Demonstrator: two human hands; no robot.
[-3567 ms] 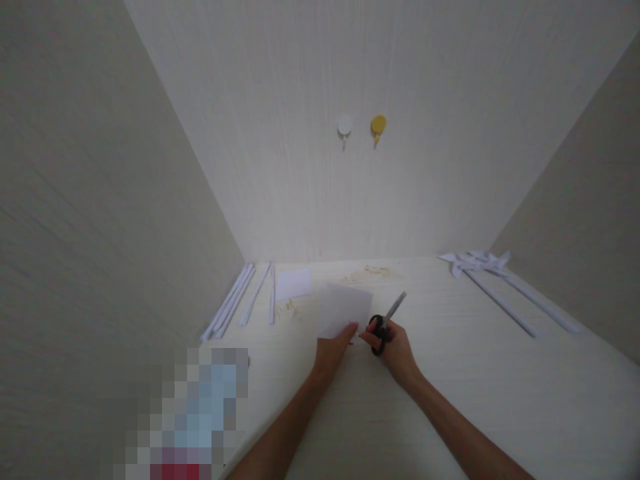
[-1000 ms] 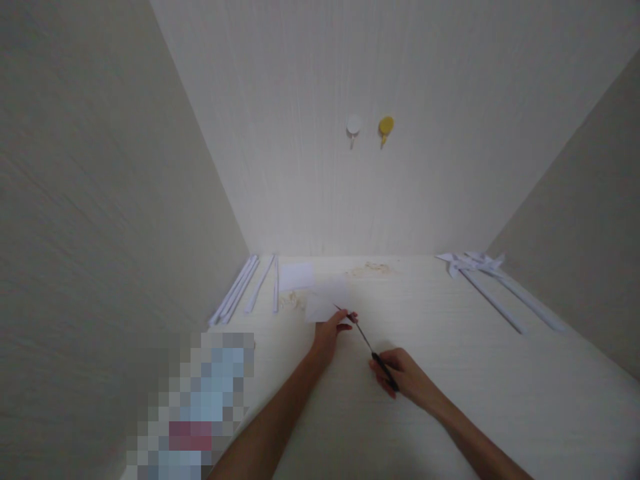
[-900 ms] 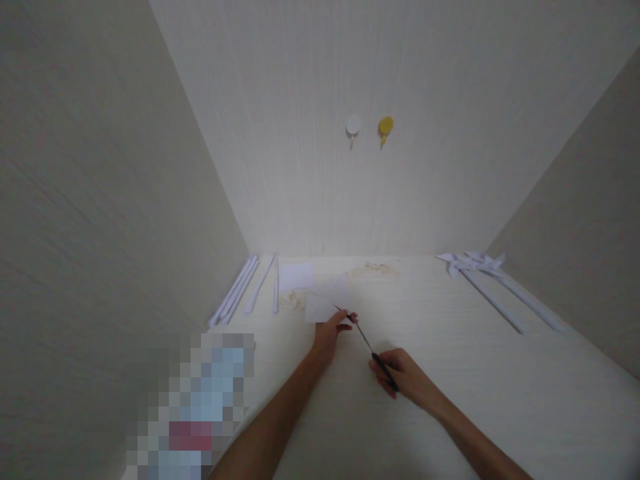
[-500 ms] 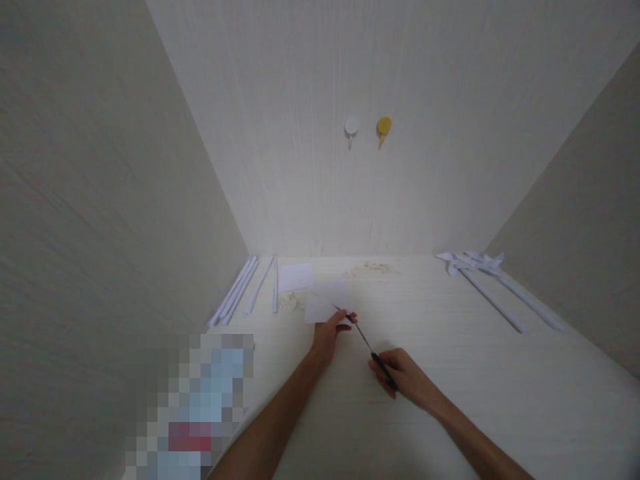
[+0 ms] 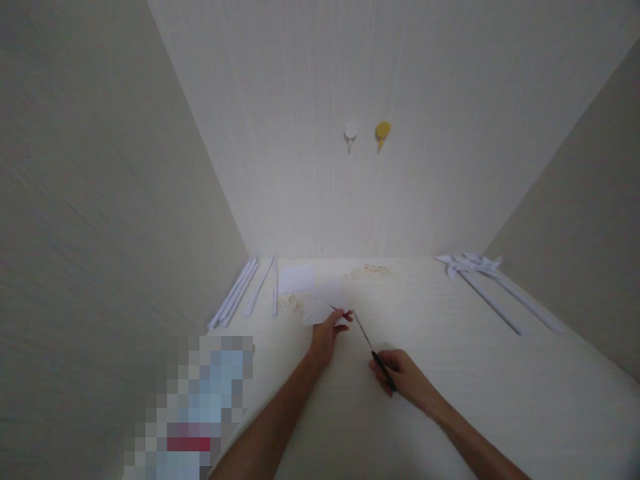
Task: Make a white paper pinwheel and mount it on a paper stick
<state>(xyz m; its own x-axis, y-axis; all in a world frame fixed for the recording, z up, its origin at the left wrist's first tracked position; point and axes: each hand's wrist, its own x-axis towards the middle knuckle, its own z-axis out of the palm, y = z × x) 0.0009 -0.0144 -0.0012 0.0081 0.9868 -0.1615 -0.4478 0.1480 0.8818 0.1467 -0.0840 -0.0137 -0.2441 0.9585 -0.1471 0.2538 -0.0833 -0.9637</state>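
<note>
Your left hand point(image 5: 325, 337) has its fingers pinched together on the near edge of a white paper sheet point(image 5: 320, 305), thumb on top, and holds the sheet just above the table point(image 5: 450, 393). Your right hand point(image 5: 404, 378) is curled tight around the black handles of the scissors point(image 5: 373, 350). The blades run up and left as one thin line to the sheet's edge, right by your left fingertips. You cannot tell from here whether the blades are parted.

Just behind the sheet, a smaller paper square point(image 5: 296, 279) lies flat, with some pale scraps point(image 5: 290, 303) between the two. Left of that, a row of rolled paper sticks point(image 5: 240, 292) lies against the left wall. A brownish smear point(image 5: 370, 270) marks the tabletop near the back wall, clear of your hands.

Far to your right, well apart from the scissors, the paper pinwheels point(image 5: 467, 262) lie on their long white stems. On the back wall above hang a white hook point(image 5: 351, 132) and a yellow hook point(image 5: 383, 130), side by side. Nothing lies between your two hands but bare tabletop and the scissor blades.
</note>
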